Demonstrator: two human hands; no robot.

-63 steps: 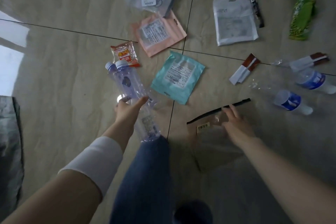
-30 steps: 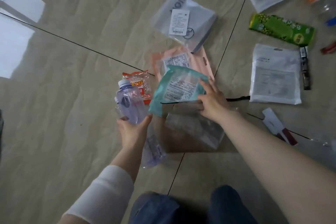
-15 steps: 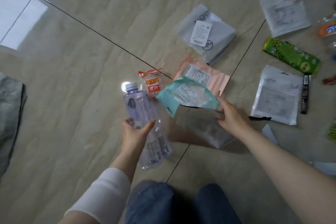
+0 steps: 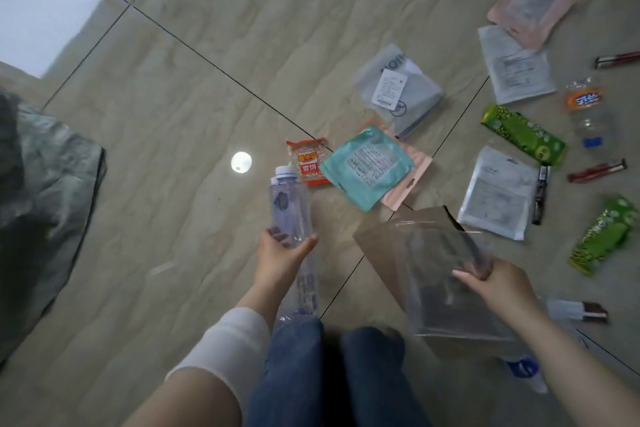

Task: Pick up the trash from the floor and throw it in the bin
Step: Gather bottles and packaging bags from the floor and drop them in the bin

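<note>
My left hand (image 4: 282, 253) grips clear plastic bottles (image 4: 291, 208), caps pointing away from me, held above the floor. My right hand (image 4: 491, 282) is closed on a clear zip bag with a black strip (image 4: 429, 270), lifted off the tiles. On the floor past my hands lie a teal pouch (image 4: 367, 166) over a pink pouch (image 4: 408, 180), a red snack packet (image 4: 307, 161) and a grey mailer bag (image 4: 398, 90). A dark bin bag (image 4: 38, 204) sits at the left edge.
More litter lies to the right: white pouches (image 4: 495, 194), green wrappers (image 4: 523, 133), an orange-labelled bottle (image 4: 587, 111), red sticks (image 4: 595, 172), a chocolate wrapper (image 4: 578, 310), a blue-labelled bottle (image 4: 523, 369). My jeans-clad knees (image 4: 332, 367) are below. Beige tiles stretch left.
My right hand has lifted the clear zip bag away from the floor and drawn it back toward me; the teal pouch stays on the floor. The view has swung left, showing the dark bag.
</note>
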